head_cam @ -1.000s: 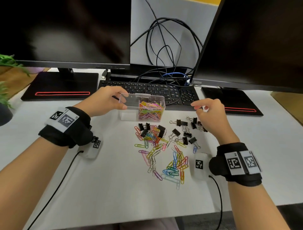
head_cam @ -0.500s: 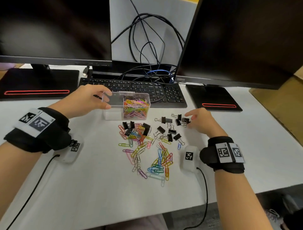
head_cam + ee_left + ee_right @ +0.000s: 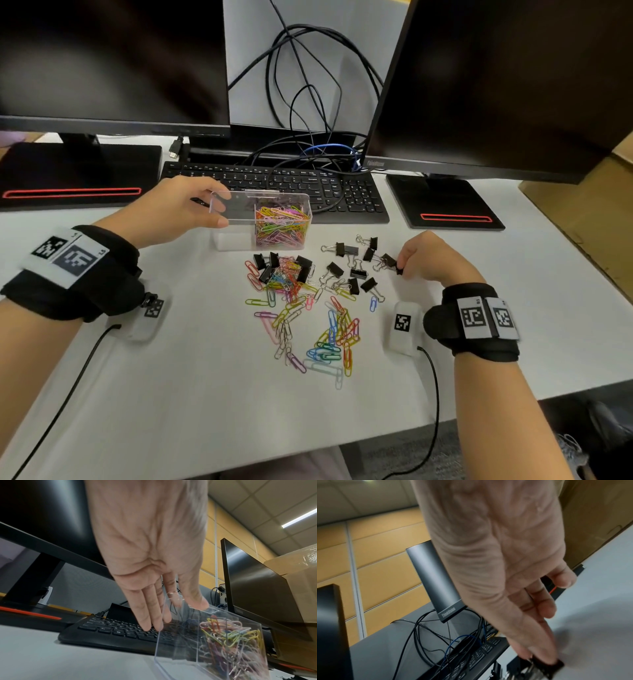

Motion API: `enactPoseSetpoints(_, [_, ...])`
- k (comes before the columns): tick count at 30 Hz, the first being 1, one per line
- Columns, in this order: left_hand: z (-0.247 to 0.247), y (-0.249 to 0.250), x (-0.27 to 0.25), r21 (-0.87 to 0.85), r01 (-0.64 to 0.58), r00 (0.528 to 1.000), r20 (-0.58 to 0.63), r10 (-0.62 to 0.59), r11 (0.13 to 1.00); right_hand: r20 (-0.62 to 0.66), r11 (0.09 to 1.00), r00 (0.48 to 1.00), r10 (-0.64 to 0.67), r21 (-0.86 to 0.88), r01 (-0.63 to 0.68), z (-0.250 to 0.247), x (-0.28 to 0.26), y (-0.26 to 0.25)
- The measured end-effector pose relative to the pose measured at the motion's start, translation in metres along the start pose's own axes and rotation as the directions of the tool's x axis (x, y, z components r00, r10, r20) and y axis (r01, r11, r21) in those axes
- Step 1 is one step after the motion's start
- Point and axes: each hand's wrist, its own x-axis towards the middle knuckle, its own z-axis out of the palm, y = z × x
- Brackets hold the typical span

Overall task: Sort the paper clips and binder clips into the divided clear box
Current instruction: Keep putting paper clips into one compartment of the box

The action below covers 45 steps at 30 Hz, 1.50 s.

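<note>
A clear divided box (image 3: 236, 219) stands before the keyboard; its right compartment is full of coloured paper clips (image 3: 282, 224), its left compartment looks empty. My left hand (image 3: 191, 205) grips the box's left end, thumb on the near wall (image 3: 197, 601), fingers behind. More coloured paper clips (image 3: 308, 318) lie scattered on the white desk below the box, with several black binder clips (image 3: 346, 263) among and to the right of them. My right hand (image 3: 407, 263) pinches a black binder clip (image 3: 399, 269) at the pile's right edge, seen blurred in the right wrist view (image 3: 556, 665).
A black keyboard (image 3: 291, 185) lies just behind the box, with tangled cables (image 3: 308, 102) and two monitors (image 3: 496, 85) on black bases behind it. A cardboard box (image 3: 589, 205) stands off the desk's right edge. Wrist-camera cables trail across the near desk.
My right hand dropped from beside the box to the binder clips on the right and closed its fingers on one. The left hand stayed on the box.
</note>
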Motion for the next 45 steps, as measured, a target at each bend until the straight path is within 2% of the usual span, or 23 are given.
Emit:
enactPoseSetpoints(2, [0.000, 0.000, 0.000, 0.006, -0.001, 1.000, 0.000, 0.001, 1.000, -0.039, 0.998, 0.999, -0.033, 0.051, 0.034, -0.002, -0.001, -0.001])
enactPoseSetpoints(5, [0.000, 0.000, 0.000, 0.017, 0.000, 1.000, 0.005, 0.000, 1.000, -0.147, 0.967, 0.975, -0.169, 0.169, 0.193, 0.000, -0.003, -0.008])
enactPoseSetpoints(7, [0.000, -0.001, 0.000, 0.014, -0.002, 1.000, 0.006, 0.002, 1.000, -0.128, 0.945, 0.959, -0.254, 0.181, 0.274, 0.004, -0.005, -0.015])
enactPoseSetpoints(9, [0.000, -0.001, 0.000, 0.005, -0.002, 1.000, 0.005, 0.002, 1.000, -0.074, 0.938, 0.954, -0.291, 0.176, 0.299, 0.010, -0.003, -0.018])
enactPoseSetpoints(11, [0.000, -0.001, 0.000, 0.007, -0.004, 1.000, 0.002, 0.004, 1.000, -0.059, 0.949, 0.960, -0.274, 0.146, 0.280, 0.015, 0.001, -0.016])
enactPoseSetpoints(16, [0.000, -0.001, 0.000, 0.006, -0.005, 1.000, 0.006, 0.005, 1.000, -0.116, 0.972, 0.977, -0.179, 0.131, 0.194, 0.013, 0.007, -0.007])
enactPoseSetpoints(19, [0.000, 0.000, 0.000, 0.011, -0.007, 1.000, 0.007, 0.007, 1.000, -0.140, 0.971, 0.973, -0.185, 0.127, 0.203, 0.013, 0.009, -0.011])
enactPoseSetpoints(24, [0.000, 0.000, 0.000, 0.009, -0.008, 1.000, 0.008, 0.008, 1.000, -0.076, 0.975, 0.973, -0.219, 0.030, 0.222, 0.020, 0.010, -0.016])
enactPoseSetpoints(32, [0.001, -0.004, 0.002, 0.001, -0.007, 1.000, 0.002, 0.007, 1.000, -0.126, 0.984, 0.978, -0.168, 0.036, 0.174, 0.016, 0.006, -0.019])
enactPoseSetpoints(37, [0.001, -0.005, 0.002, -0.016, -0.012, 1.000, 0.003, 0.012, 1.000, -0.024, 0.983, 0.985, -0.173, 0.055, 0.174, 0.019, 0.003, -0.026])
enactPoseSetpoints(45, [0.001, -0.005, 0.002, -0.021, -0.010, 1.000, 0.008, 0.010, 1.000, 0.090, 0.972, 0.974, -0.208, -0.093, 0.216, 0.020, -0.007, -0.034])
